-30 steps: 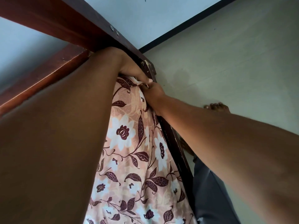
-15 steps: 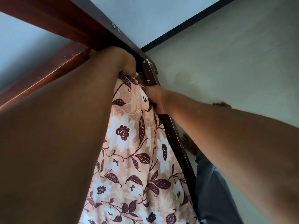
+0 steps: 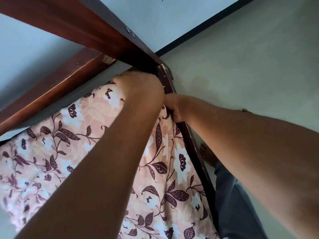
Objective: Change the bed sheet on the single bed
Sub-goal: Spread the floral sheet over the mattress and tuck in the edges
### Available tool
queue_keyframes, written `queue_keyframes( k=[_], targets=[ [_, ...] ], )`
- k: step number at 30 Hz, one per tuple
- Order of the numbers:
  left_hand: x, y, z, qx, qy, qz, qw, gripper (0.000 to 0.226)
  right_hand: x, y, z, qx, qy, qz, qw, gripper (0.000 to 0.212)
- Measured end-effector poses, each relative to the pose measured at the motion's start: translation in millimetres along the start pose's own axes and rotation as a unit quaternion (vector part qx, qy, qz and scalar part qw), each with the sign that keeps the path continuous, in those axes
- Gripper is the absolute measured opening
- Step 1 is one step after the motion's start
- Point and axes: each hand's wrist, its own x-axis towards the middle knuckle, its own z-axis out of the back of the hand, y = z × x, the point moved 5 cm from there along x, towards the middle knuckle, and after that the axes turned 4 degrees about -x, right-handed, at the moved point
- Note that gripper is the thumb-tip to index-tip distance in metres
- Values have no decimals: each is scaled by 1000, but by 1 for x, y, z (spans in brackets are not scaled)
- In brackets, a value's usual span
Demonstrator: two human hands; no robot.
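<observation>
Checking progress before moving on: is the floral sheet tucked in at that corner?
Cannot tell: both hands, left hand and right hand, cover the floral sheet there.

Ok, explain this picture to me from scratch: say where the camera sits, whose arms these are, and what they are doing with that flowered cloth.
There is no machine here. The camera is worn on a person's head and looks forward and down, so the two bare arms coming in from the bottom are that person's own. The wide lens bends the straight lines.

The flowered cloth is a bed sheet, pink with white flowers and dark leaves, spread over the mattress. The dark red boards are the wooden bed frame, and both hands meet at its corner.

The left hand presses down into the sheet at that corner; its fingers are hidden. The right hand curls over the sheet's edge against the side rail, apparently tucking it in.

To the right you see the pale floor, a bare foot and a grey trouser leg.
</observation>
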Motion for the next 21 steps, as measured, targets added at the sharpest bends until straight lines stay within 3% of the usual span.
queue_keyframes(
  k=[3,7,11,13,16,18,19,21],
  targets=[
    [23,-20,-4,10,70,-11,997,51,-3,-2,7,-1,-18,-5,1000,26],
    [44,-31,-11,22,100,-26,994,47,-3,-1,14,-1,-39,2,999,29],
    [54,-33,-16,43,107,-35,993,51,-9,9,23,-37,-147,65,986,27],
    [56,-35,-16,63,96,-49,992,52,-16,17,31,-111,-205,137,963,25],
    [54,-37,-15,94,81,-74,989,48,-31,20,48,-248,-297,210,898,14],
    [53,-36,-12,97,82,-83,988,48,-45,16,60,-267,-361,248,859,13],
    [54,-36,-10,94,84,-85,988,48,-50,15,61,-254,-366,270,854,9],
    [57,-36,-10,85,87,-88,989,47,-49,9,45,-199,-289,282,893,9]
  ],
)
